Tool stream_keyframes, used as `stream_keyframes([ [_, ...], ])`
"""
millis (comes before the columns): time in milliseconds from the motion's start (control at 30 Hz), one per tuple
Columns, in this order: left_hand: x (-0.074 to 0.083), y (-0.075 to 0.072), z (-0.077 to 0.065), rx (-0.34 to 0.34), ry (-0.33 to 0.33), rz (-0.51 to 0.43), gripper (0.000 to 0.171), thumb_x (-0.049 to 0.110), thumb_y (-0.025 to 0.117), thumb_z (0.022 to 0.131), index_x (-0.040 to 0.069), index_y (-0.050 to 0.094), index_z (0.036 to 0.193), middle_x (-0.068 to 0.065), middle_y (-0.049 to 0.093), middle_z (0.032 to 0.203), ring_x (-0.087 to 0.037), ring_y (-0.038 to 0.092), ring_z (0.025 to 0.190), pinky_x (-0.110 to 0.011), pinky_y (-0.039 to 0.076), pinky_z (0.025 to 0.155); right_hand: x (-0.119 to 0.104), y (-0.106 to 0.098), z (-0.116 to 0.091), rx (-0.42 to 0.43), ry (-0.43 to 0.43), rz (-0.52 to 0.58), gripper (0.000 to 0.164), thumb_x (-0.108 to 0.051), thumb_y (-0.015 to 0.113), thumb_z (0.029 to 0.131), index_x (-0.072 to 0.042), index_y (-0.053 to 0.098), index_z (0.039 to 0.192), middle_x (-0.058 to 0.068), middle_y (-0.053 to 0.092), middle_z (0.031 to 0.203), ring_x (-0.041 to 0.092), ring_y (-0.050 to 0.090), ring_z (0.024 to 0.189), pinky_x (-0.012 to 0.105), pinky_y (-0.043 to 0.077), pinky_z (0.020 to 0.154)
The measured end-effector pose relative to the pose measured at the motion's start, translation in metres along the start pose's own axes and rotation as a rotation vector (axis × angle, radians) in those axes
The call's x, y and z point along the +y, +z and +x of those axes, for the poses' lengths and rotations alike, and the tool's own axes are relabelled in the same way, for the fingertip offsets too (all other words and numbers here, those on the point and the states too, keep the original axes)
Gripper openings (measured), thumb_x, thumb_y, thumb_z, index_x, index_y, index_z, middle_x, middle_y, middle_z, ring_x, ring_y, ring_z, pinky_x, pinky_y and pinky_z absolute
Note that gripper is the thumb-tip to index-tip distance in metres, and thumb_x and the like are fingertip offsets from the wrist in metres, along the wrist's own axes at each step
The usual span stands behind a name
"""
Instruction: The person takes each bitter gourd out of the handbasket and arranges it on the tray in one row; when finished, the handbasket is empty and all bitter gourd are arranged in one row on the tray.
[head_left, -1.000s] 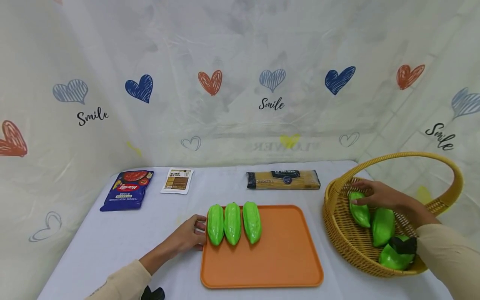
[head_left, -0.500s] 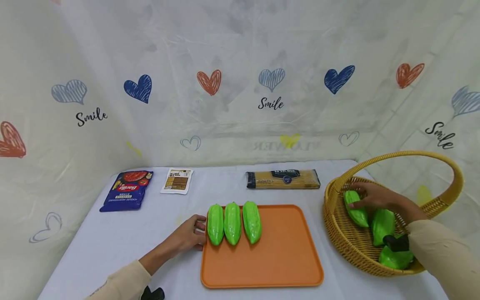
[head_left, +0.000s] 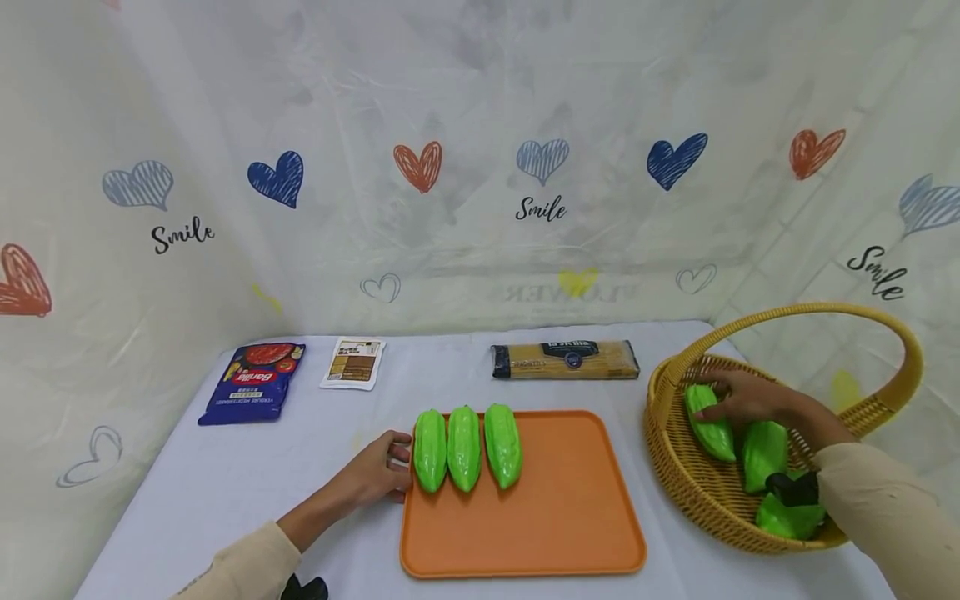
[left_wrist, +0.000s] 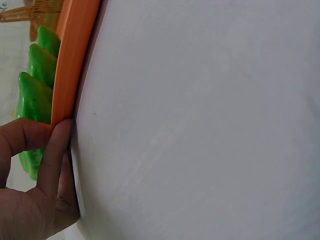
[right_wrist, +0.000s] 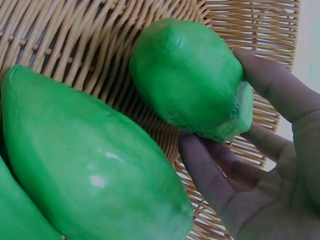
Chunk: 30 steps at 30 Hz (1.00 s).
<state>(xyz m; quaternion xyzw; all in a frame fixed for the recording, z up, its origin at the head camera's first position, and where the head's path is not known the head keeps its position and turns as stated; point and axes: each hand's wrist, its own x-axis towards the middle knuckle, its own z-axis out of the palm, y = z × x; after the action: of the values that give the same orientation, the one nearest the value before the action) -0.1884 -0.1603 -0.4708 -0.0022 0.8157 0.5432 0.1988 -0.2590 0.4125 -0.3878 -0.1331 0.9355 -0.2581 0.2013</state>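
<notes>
In the head view, my left hand [head_left: 373,472] is at the left edge of the orange tray [head_left: 558,533]; the left wrist view shows finger and thumb pinching its rim [left_wrist: 75,60]. Three glossy green starfruits [head_left: 464,450] lie side by side on the tray's left half. My right hand [head_left: 750,398] reaches into the wicker basket [head_left: 678,467] and grips one green starfruit [right_wrist: 187,80] near its blunt end, thumb on one side and fingers on the other. Beside it in the basket lie more starfruits [head_left: 766,457], one partly hidden by the right wrist's black strap.
Behind the tray lies a spaghetti pack [head_left: 566,360]. A blue pouch [head_left: 253,383] and a small white-brown packet [head_left: 354,363] are at the back left. The basket's tall arched handle [head_left: 810,308] rises over my right forearm.
My right hand has closed its fingers around the upper starfruit, which has shifted slightly left in the basket. The left hand and the tray stay put.
</notes>
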Motion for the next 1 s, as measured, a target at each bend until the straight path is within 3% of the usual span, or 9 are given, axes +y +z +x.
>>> stream_keyframes([
  [233,-0.001,-0.001,-0.001,-0.013,0.018,0.001,0.071,-0.002,0.072,0.077,-0.006,0.041,0.141,-0.018,0.053,0.118,-0.022,0.062,0.093,-0.038,0.063,0.069,-0.002,0.0,0.002,0.02,-0.045,0.05,0.073,-0.031,0.073,0.09,0.006,0.043,0.146,0.039,0.03,0.149,0.052,0.051,0.121,0.037,0.056,0.077],
  [333,0.0,-0.001,-0.001,-0.011,0.016,0.001,0.072,-0.003,0.072,0.077,-0.005,0.041,0.142,-0.018,0.053,0.118,-0.022,0.062,0.093,-0.038,0.063,0.069,-0.004,0.0,0.001,-0.005,-0.013,0.1,0.077,-0.031,0.072,0.091,0.005,0.038,0.149,0.039,0.033,0.147,0.041,0.061,0.096,0.036,0.055,0.071],
  [433,-0.001,-0.001,-0.001,-0.014,0.016,-0.004,0.072,-0.003,0.071,0.076,-0.006,0.041,0.142,-0.018,0.053,0.118,-0.022,0.062,0.093,-0.038,0.063,0.069,-0.007,-0.002,-0.003,-0.013,0.002,0.118,0.08,-0.031,0.071,0.092,0.006,0.032,0.151,0.042,0.034,0.144,0.037,0.062,0.093,0.037,0.056,0.07],
  [467,-0.001,-0.001,-0.001,-0.014,0.015,-0.006,0.072,-0.003,0.071,0.076,-0.006,0.041,0.141,-0.018,0.052,0.118,-0.022,0.062,0.093,-0.038,0.063,0.069,-0.008,-0.002,-0.005,-0.019,0.006,0.139,0.081,-0.031,0.07,0.092,0.006,0.03,0.152,0.043,0.033,0.144,0.04,0.062,0.095,0.039,0.057,0.071],
  [567,-0.001,-0.001,-0.001,-0.019,0.018,-0.01,0.072,-0.003,0.071,0.076,-0.006,0.04,0.141,-0.018,0.052,0.118,-0.023,0.062,0.093,-0.038,0.063,0.07,-0.012,-0.004,-0.01,-0.017,-0.017,0.149,0.08,-0.03,0.068,0.094,0.006,0.028,0.153,0.045,0.026,0.147,0.052,0.05,0.123,0.043,0.06,0.079],
  [667,0.0,-0.001,-0.001,-0.018,0.019,-0.006,0.072,-0.003,0.071,0.076,-0.006,0.04,0.141,-0.018,0.052,0.118,-0.022,0.062,0.093,-0.038,0.063,0.07,-0.017,-0.005,-0.015,-0.026,-0.033,0.185,0.079,-0.028,0.066,0.096,0.005,0.025,0.154,0.044,0.02,0.151,0.059,0.04,0.13,0.047,0.06,0.083],
  [767,0.001,-0.001,-0.001,-0.017,0.014,0.004,0.072,-0.001,0.071,0.077,-0.005,0.041,0.142,-0.017,0.052,0.118,-0.022,0.062,0.093,-0.038,0.063,0.07,-0.02,-0.007,-0.019,-0.027,-0.038,0.199,0.079,-0.028,0.065,0.096,0.005,0.023,0.155,0.042,0.02,0.152,0.056,0.043,0.129,0.045,0.06,0.08],
  [867,0.001,-0.001,-0.001,-0.018,0.006,0.017,0.071,0.001,0.072,0.078,-0.005,0.041,0.142,-0.017,0.053,0.118,-0.022,0.062,0.093,-0.038,0.063,0.07,-0.023,-0.008,-0.023,-0.032,-0.028,0.214,0.08,-0.028,0.064,0.097,0.003,0.02,0.157,0.04,0.018,0.154,0.046,0.055,0.115,0.042,0.059,0.074],
  [1000,0.001,0.0,-0.002,-0.016,0.002,0.026,0.07,0.002,0.073,0.079,-0.004,0.042,0.142,-0.016,0.054,0.118,-0.022,0.062,0.093,-0.038,0.063,0.071,-0.025,-0.009,-0.029,-0.025,-0.018,0.205,0.079,-0.031,0.063,0.098,-0.001,0.021,0.158,0.036,0.017,0.158,0.05,0.05,0.122,0.041,0.059,0.077],
])
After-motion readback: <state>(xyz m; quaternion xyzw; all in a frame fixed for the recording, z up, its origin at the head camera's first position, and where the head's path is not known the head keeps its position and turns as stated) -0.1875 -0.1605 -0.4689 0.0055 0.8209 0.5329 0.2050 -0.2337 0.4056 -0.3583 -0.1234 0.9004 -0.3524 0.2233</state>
